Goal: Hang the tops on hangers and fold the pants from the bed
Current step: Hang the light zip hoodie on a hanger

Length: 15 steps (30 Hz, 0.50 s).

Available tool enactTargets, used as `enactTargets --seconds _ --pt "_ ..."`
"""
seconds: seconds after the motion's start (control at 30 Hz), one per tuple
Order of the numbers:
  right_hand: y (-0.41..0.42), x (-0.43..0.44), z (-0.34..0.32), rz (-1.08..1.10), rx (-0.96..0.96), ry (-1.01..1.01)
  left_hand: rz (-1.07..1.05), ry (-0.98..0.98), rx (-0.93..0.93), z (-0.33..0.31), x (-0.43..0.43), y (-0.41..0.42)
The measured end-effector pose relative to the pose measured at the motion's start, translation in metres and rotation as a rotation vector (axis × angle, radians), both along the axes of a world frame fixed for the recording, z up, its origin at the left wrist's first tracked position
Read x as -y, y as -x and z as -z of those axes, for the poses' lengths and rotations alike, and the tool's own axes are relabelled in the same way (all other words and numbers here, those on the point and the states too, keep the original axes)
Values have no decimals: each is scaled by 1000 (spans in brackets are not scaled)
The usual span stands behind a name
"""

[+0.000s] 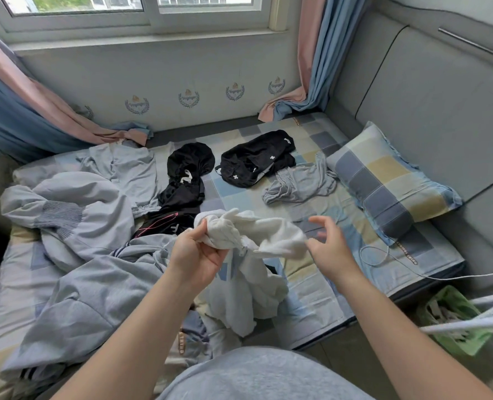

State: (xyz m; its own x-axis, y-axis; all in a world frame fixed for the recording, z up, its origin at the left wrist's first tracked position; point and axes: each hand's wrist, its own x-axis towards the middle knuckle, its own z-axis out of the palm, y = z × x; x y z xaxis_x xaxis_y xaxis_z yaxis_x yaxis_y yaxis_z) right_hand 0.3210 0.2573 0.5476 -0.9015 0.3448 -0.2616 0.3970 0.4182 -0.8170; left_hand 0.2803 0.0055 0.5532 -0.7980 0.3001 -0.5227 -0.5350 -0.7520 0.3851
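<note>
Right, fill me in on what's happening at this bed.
A person stands at the bed and holds a white garment above it. The left hand grips a bunched part, and the right hand pinches its edge. It is not yet on a hanger. Farther back on the sheet lie a black garment with white print, a black garment with white crosses and a grey garment, beside a checked pillow.

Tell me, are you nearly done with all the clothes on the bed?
Not nearly. Nothing looks hung or folded yet. The left hand grips a white garment, with the right hand at its edge. Left to do, loose on the bed: a long black garment, a bunched black garment and a grey garment.
</note>
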Motion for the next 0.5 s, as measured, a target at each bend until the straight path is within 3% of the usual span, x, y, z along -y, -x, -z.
enactTargets --seconds 0.03,0.13,0.2,0.27,0.37,0.5 --pt "-2 7 3 34 90 64 12 -8 -16 -3 -1 -1" --pt "-4 34 10 -52 634 410 89 -20 -57 -10 -7 -7" --pt "2 49 20 -85 822 684 159 -2 -66 -11 -14 -13" --pt "7 58 32 -62 893 866 213 26 -69 -10 -17 -20" --pt "3 69 54 18 932 923 242 30 -64 -5 -17 -24" --pt "-20 73 84 382 729 1120 291 68 -32 14 -18 -26"
